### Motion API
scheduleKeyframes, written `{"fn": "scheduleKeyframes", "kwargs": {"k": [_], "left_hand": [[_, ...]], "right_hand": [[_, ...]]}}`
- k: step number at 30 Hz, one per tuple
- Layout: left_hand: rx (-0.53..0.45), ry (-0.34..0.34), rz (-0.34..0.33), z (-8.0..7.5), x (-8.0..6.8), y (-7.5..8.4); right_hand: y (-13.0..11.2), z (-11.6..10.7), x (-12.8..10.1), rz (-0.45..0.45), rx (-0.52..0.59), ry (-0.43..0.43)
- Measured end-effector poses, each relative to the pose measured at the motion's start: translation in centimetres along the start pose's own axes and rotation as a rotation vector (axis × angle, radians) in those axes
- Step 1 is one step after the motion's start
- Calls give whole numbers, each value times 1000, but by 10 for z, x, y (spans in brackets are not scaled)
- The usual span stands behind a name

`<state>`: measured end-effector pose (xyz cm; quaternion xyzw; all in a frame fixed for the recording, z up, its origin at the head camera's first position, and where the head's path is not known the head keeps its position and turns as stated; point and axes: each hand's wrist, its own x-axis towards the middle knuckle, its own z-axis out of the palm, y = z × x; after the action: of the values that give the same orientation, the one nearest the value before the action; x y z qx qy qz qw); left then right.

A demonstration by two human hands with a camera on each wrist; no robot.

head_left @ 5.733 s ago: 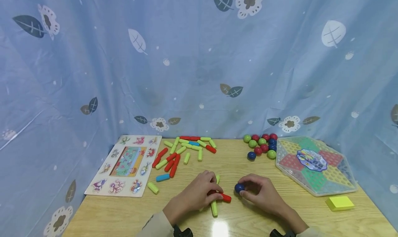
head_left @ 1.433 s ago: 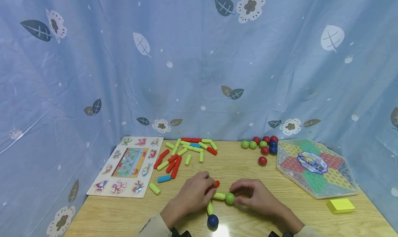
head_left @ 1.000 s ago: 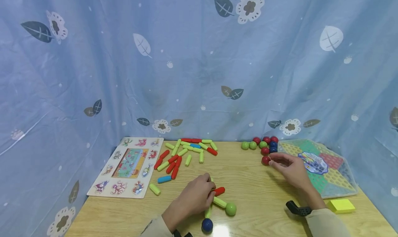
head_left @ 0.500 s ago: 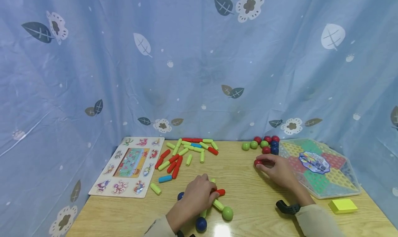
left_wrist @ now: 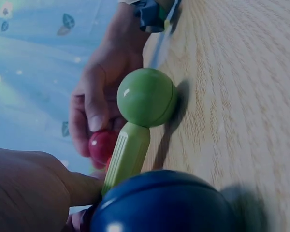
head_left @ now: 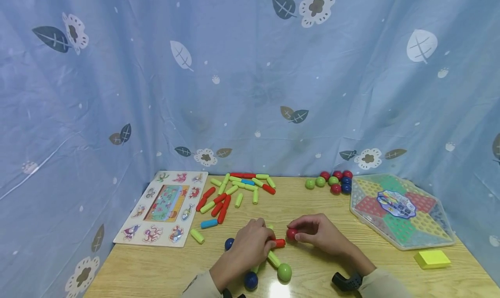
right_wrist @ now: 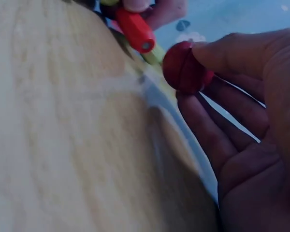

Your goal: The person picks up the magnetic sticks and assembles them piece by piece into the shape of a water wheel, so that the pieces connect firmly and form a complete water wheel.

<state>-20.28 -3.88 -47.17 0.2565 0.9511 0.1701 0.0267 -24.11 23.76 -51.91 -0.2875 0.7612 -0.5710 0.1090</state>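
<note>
My left hand grips a toy build of rods and balls at its middle, and its fingers hide the joint. A red rod sticks out to the right. A yellow-green rod runs toward the front, a green ball on its end. One blue ball sits near the front, another blue ball left of the hand. My right hand pinches a red ball between thumb and fingers, close to the red rod's bare tip.
Loose red, blue and yellow-green rods lie at the back left beside a sea-animal puzzle board. At the back right are several balls and a hexagonal game board. A yellow block lies at the right.
My right hand left the green ball on its rod, picked a red ball from the back right and brought it to the red rod. The build turned slightly in my left hand, uncovering a second blue ball.
</note>
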Motion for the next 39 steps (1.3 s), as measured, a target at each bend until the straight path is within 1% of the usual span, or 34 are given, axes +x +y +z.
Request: {"fn": "scheduleKeyframes", "kwargs": {"k": [4, 10, 12, 15, 17, 19, 21, 24, 27, 29, 31, 33, 36, 39], "left_hand": [[-3, -4, 14, 1, 1, -2], [3, 10, 44, -1, -1, -4], [23, 13, 49, -2, -2, -5], [50, -8, 31, -6, -4, -4], [70, -30, 23, -7, -4, -3], [84, -49, 32, -8, -4, -2], [89, -58, 73, -8, -4, -2], [63, -75, 158, -8, -4, -3], [15, -89, 233, -9, -4, -6], [2, -86, 266, -8, -4, -7], [-4, -83, 277, -8, -2, -9], [9, -71, 276, -5, 0, -9], [86, -35, 275, 1, 6, -7], [200, 16, 265, 8, 11, -5]], "right_hand": [[1, 3, 0, -17, 62, -53], [-3, 5, -1, -6, 93, -86], [-3, 5, -1, -20, 98, -95], [-4, 0, -3, -18, 48, -76], [-4, -12, -6, -18, -15, -17], [-5, -31, -9, 5, -101, 93], [-4, -56, -16, 25, -168, 228], [1, -95, -28, 70, -231, 424], [10, -128, -40, 116, -295, 552], [16, -145, -43, 146, -340, 592], [22, -157, -43, 167, -393, 598], [26, -164, -41, 181, -439, 591], [29, -167, -32, 190, -515, 582], [28, -163, -23, 205, -558, 566]]}}
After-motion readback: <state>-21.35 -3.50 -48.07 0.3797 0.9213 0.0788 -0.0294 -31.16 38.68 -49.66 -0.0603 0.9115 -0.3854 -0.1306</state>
